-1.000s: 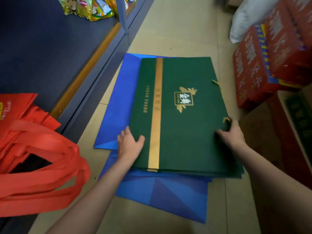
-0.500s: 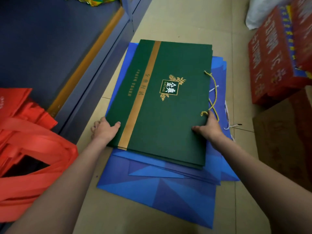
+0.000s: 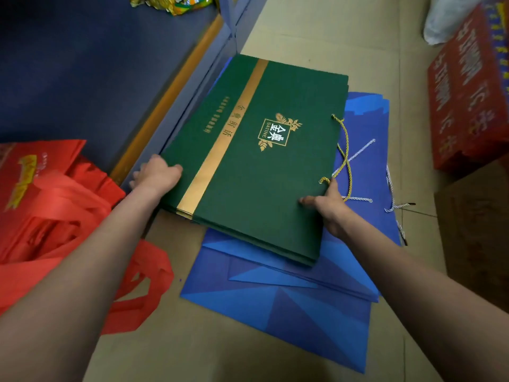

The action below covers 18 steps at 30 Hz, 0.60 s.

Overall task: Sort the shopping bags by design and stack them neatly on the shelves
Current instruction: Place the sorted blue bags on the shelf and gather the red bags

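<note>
A stack of flat green paper bags with a gold stripe and gold logo is held between both hands, above the floor. My left hand grips its left edge, thumb on top. My right hand grips the right edge by the gold cord handles, thumb on top. Under and to the right lie several flat blue paper bags on the floor. Red fabric bags are piled on the low dark-blue shelf at the left.
Red printed cartons and a brown cardboard box stand at the right. A white sack lies behind them. Colourful snack packets sit at the shelf's far end. The floor is beige tile.
The green stack has been lifted off the blue bags and moved left toward the shelf. My left hand shifted to its left edge, my right hand stayed at the cord side.
</note>
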Motion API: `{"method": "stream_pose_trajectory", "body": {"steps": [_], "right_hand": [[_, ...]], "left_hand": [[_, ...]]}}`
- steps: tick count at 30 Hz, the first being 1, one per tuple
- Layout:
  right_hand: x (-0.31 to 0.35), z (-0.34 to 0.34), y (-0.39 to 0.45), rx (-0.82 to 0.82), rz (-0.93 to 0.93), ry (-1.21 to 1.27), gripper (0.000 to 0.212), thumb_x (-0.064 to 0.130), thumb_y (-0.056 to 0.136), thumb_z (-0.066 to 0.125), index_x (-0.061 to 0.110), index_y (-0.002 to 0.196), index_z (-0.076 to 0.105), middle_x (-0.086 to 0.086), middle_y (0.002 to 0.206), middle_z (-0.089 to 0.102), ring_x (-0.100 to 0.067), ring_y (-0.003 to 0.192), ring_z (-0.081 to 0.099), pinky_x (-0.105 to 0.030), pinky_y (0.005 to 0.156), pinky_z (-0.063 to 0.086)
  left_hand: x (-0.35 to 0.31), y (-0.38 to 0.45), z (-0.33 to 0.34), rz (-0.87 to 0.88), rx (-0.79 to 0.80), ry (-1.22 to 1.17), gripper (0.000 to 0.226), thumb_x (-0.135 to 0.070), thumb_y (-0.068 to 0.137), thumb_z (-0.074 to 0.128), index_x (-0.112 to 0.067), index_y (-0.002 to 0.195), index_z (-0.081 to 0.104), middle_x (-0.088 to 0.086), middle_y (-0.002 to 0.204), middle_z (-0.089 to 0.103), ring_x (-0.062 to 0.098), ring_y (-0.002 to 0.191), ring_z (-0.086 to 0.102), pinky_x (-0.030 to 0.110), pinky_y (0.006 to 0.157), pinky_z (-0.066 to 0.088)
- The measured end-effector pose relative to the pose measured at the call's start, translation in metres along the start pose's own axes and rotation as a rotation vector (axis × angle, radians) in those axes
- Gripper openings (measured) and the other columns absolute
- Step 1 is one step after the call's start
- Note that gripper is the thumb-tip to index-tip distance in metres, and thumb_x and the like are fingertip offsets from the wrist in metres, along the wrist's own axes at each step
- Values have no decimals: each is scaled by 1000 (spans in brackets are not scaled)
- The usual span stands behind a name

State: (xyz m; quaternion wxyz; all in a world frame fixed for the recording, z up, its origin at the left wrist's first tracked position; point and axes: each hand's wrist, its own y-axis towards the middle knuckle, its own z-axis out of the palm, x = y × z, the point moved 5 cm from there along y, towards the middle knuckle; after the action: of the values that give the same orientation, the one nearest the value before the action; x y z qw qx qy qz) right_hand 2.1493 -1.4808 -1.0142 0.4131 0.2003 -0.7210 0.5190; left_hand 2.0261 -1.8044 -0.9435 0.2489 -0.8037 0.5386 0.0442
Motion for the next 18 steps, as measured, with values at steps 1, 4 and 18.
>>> {"method": "stream_pose_trajectory", "body": {"steps": [1,4,18], "right_hand": [[2,4,-2,-7,7,27,85,0,73,72,22,140,26,-11,127,53,-31,104,59,-48,85,53],[9,2,-11,-32,-2,153,65,-4,81,65,17,134,35,-10,116,60,-24,84,62,-35,67,54],[70,-98,-65,-343,-346,-405,72,22,82,71,20,143,33,-14,139,36,-25,125,42,-28,104,30]], "left_hand": [[-5,-3,-9,9,-24,41,55,-37,93,51,-6,136,40,21,139,42,41,128,38,45,106,33],[-16,-23,-22,45,-75,60,56,-40,93,49,-7,137,39,21,141,39,40,131,35,42,106,28],[-20,-108,88,3,77,-328,78,-58,89,47,1,139,32,22,143,36,39,132,31,48,107,29]]}}
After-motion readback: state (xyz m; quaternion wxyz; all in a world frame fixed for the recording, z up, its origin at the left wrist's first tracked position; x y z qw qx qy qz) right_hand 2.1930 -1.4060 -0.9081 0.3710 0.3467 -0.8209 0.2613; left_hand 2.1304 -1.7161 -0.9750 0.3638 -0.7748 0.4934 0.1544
